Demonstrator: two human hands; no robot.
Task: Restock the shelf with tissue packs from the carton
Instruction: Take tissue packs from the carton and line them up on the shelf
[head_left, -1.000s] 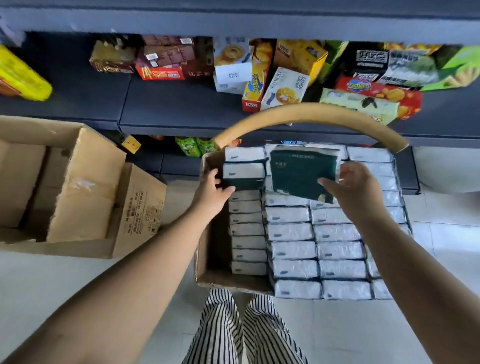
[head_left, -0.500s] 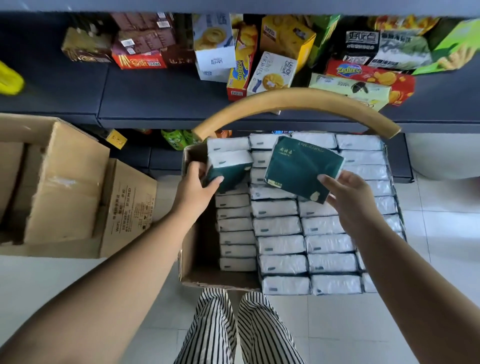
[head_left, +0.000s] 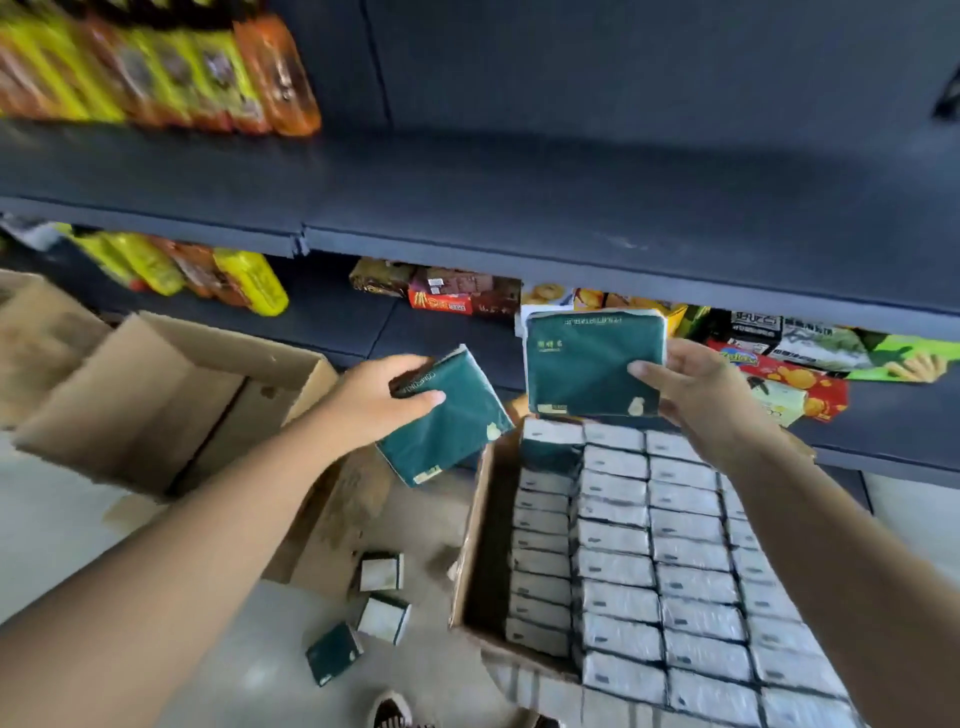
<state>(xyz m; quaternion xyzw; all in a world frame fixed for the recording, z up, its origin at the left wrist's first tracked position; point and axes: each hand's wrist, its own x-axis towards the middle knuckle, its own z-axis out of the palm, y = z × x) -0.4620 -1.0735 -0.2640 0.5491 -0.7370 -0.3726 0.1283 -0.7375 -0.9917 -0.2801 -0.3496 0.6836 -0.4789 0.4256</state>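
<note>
My left hand (head_left: 376, 397) grips a dark green tissue pack (head_left: 452, 426), tilted, above the carton's left edge. A second dark green tissue pack (head_left: 587, 364) is held upright by my right hand (head_left: 696, 395), above the carton's far end. The open carton (head_left: 475, 525) below holds several rows of packs standing on edge, white sides up. A bare dark shelf board (head_left: 571, 208) runs across the view above both hands.
An empty open cardboard box (head_left: 171, 395) lies at the left. Three tissue packs (head_left: 382, 571) lie loose on the floor beside the carton. Snack boxes (head_left: 457, 296) and bags fill the lower shelf; yellow and orange packets (head_left: 156, 67) stand on the upper left shelf.
Both hands have risen out of the carton, each with a pack. The left pack has come fully out of its row. The view has tilted up to show the bare shelf.
</note>
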